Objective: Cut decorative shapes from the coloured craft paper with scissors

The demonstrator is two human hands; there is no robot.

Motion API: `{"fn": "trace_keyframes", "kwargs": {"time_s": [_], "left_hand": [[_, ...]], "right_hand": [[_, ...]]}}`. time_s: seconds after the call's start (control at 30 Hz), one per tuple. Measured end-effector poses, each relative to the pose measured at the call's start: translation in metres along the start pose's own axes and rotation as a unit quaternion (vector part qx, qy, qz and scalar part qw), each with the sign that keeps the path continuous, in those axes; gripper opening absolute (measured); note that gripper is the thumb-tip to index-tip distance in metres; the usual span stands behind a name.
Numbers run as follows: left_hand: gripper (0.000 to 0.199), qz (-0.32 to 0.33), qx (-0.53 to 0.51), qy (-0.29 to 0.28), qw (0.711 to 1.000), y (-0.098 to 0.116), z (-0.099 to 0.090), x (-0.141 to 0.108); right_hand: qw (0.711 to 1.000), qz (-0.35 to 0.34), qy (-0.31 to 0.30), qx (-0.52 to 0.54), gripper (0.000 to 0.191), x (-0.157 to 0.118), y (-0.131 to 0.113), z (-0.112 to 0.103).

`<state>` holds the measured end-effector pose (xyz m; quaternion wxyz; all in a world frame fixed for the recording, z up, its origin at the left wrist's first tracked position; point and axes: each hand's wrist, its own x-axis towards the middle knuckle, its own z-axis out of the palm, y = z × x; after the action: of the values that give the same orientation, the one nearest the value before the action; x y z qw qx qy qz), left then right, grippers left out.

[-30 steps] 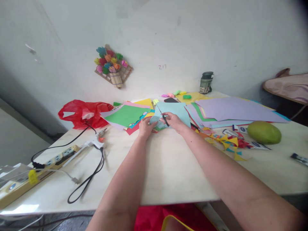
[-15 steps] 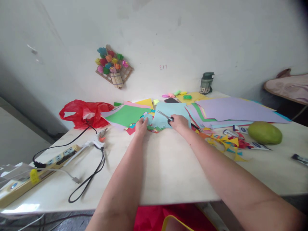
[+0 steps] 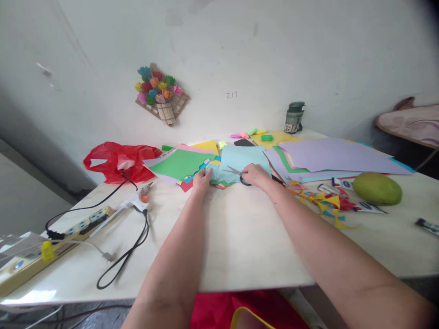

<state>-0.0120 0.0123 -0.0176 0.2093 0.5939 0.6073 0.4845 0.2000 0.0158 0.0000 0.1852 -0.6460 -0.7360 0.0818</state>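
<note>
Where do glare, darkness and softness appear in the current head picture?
Head view: white glare on the pale, glossy table, at its near left corner; head view: the upper right corner goes black; head view: the silver-bladed, black-handled scissors look slightly soft.

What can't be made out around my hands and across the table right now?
All in the head view:
Handles of the scissors: partly covered by the right hand.
Full outline of the light blue paper piece: partly covered by the left hand, and blurred.
Inside of the red plastic bag: mostly hidden by its crumpled folds.
Dark tube: cut off by the right edge.
Print on the white tubes: too small.
</note>
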Motion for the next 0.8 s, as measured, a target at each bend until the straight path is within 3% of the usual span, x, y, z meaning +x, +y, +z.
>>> {"fn": "trace_keyframes", "kwargs": {"time_s": [0.13, 0.27, 0.4, 0.8], "left_hand": [[0.032, 0.014, 0.029, -0.004, 0.999, -0.001, 0.001, 0.0], [0.03, 0.011, 0.03, -0.01, 0.999, -0.003, 0.003, 0.002], [0.029, 0.009, 0.021, -0.01, 1.0, -0.007, 0.005, 0.003], [0.028, 0.01, 0.05, -0.008, 0.999, -0.008, 0.006, 0.003]], "right_hand": [[0.992, -0.11, 0.055, -0.038, 0.031, -0.003, -0.006, 0.001], [0.978, -0.198, 0.009, -0.06, 0.034, -0.007, -0.014, 0.007], [0.976, -0.208, -0.013, -0.061, 0.032, -0.008, -0.018, 0.012], [0.971, -0.228, 0.033, -0.071, 0.026, -0.005, -0.014, 0.019]]}}
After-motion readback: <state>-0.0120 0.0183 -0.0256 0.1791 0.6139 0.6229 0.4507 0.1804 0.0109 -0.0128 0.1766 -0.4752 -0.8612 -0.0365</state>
